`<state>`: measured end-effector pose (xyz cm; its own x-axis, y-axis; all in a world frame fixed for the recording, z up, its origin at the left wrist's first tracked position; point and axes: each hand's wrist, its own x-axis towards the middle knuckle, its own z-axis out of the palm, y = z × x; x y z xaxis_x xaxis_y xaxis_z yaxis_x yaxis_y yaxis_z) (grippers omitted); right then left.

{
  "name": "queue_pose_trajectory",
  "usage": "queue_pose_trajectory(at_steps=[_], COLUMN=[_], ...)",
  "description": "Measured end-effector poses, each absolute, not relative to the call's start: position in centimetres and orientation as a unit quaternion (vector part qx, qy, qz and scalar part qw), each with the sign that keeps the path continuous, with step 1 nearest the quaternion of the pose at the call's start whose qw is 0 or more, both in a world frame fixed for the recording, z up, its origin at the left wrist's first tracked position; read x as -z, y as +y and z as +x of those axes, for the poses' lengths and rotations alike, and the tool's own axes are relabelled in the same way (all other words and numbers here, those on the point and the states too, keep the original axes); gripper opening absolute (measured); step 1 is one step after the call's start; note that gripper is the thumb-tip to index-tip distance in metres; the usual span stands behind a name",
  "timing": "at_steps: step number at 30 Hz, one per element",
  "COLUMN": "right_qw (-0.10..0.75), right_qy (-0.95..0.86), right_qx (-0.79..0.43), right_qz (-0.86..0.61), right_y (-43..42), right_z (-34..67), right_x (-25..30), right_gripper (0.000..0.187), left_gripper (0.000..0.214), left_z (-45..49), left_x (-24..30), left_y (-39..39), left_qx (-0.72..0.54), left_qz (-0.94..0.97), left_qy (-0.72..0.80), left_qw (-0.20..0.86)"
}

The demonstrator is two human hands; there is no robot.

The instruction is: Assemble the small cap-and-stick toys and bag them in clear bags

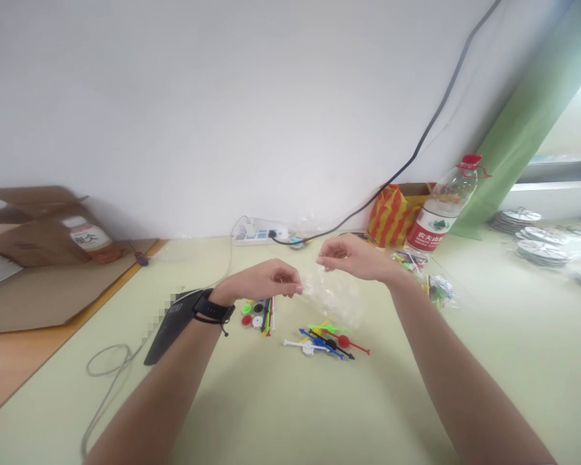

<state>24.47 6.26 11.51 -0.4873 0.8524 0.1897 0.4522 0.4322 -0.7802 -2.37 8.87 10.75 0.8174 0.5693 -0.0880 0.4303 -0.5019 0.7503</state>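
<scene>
A clear plastic bag hangs crumpled above the table between my hands. With thumb and fingers closed, my left hand pinches its left edge; a black watch sits on that wrist. My right hand is also closed in a pinch, at the bag's upper edge, though the exact grip is blurred. Just below the bag lies a loose pile of coloured arrow spinners in white, blue, black, red, yellow and green. Left of them are round plastic discs beside a bunch of thin coloured arrows.
A dark phone-like device with a cable lies by my left forearm. Against the wall are a power strip, a striped bag and a large water bottle. Stacked discs stand right; a cardboard box and drink bottle stand left.
</scene>
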Motion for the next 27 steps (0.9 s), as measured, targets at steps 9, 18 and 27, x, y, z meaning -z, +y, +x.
queue_pose_trajectory(at_steps=[9,18,27], right_qw=[0.314,0.272,0.303], right_qy=[-0.78,-0.782,-0.757], right_qx=[-0.38,-0.408,-0.406], right_qz=[-0.386,-0.386,-0.412], right_y=[5.9,7.1,7.4], right_z=[23.9,26.2,26.3], right_x=[-12.0,-10.5,-10.3], right_gripper=[0.044,0.039,0.039], left_gripper=[0.035,0.034,0.036], left_z=[-2.0,-3.5,-3.8], left_x=[-11.5,-10.8,-10.9], left_y=[8.1,9.9,9.6], left_qx=[-0.134,-0.295,-0.243], left_qz=[0.868,0.774,0.776], left_qy=[0.298,0.376,0.372], left_qw=[0.373,0.415,0.448])
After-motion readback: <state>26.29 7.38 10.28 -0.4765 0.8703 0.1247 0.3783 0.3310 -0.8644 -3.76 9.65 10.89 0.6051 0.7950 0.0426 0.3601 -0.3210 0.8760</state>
